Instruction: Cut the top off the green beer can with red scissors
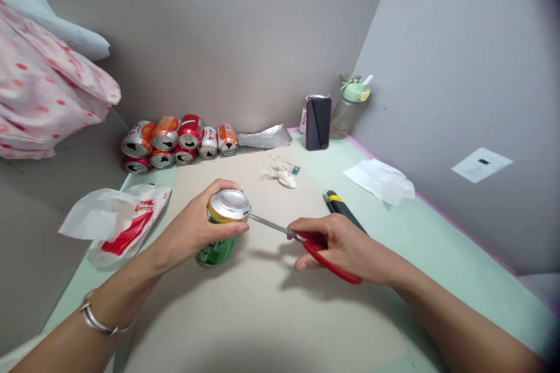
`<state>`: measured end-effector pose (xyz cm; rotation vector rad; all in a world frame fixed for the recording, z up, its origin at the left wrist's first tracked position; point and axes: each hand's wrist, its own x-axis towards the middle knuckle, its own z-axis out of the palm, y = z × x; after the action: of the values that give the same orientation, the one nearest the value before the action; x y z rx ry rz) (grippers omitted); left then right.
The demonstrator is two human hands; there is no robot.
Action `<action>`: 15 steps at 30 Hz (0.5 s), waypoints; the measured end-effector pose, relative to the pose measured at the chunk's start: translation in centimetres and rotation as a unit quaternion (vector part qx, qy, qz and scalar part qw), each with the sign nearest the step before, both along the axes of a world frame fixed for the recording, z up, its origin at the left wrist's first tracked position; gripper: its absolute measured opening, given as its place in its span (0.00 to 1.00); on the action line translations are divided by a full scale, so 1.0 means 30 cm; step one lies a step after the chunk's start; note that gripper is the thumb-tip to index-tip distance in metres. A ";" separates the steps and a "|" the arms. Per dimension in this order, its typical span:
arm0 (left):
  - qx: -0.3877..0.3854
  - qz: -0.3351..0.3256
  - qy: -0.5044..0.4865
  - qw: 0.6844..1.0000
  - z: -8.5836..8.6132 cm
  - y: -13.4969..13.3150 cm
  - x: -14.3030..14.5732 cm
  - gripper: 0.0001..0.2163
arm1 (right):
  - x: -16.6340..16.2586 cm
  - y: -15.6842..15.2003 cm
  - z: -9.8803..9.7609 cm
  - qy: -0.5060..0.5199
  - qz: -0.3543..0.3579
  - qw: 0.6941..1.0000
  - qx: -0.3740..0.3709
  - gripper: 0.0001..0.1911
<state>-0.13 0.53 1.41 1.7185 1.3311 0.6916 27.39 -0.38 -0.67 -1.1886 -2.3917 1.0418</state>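
My left hand (pixel 210 213) wraps round a green and yellow drink can (pixel 219 245) near its silver end, which faces up and tilts toward me. In my right hand (pixel 336 247) is a pair of scissors (pixel 330 263) with red handles. Their metal blades point left and meet the can's rim on its right side, where a small dark nick or gap shows. Whether the blade tips are inside the can is too small to tell. A black and yellow utility knife (pixel 343 207) lies just behind my right hand.
Several empty cans (pixel 191 131) are stacked along the back wall, beside a cut metal sheet (pixel 266 137). Crumpled tissue (pixel 283 176), a tissue pack (pixel 131 233) and white paper (pixel 380 179) lie around. A phone (pixel 318 123) and a bottle (pixel 347 113) stand in the corner.
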 end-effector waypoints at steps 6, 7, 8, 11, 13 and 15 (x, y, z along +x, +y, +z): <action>-0.016 0.003 -0.031 0.999 0.004 0.009 -0.015 0.22 | 0.002 0.002 -0.015 0.015 -0.011 1.000 0.025 0.21; -0.016 0.004 -0.025 1.000 0.006 0.006 -0.011 0.22 | 0.001 0.001 -0.019 0.015 -0.013 0.999 0.032 0.21; -0.015 0.004 -0.019 1.000 0.007 0.003 -0.007 0.22 | 0.001 0.000 -0.021 0.015 -0.014 0.999 0.037 0.21; -0.012 0.004 -0.004 1.000 0.011 -0.003 0.004 0.22 | -0.001 0.000 -0.024 0.005 -0.010 0.999 0.047 0.21; -0.014 0.003 -0.001 1.000 0.012 -0.004 0.007 0.22 | -0.001 0.000 -0.022 0.000 -0.007 0.999 0.051 0.21; -0.014 0.001 0.006 1.000 0.014 -0.006 0.008 0.22 | -0.001 0.000 -0.021 -0.003 -0.006 0.998 0.056 0.21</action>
<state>0.10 0.33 1.84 1.7023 1.3457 0.6625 27.36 -0.37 -1.29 -1.1665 -2.4093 0.8905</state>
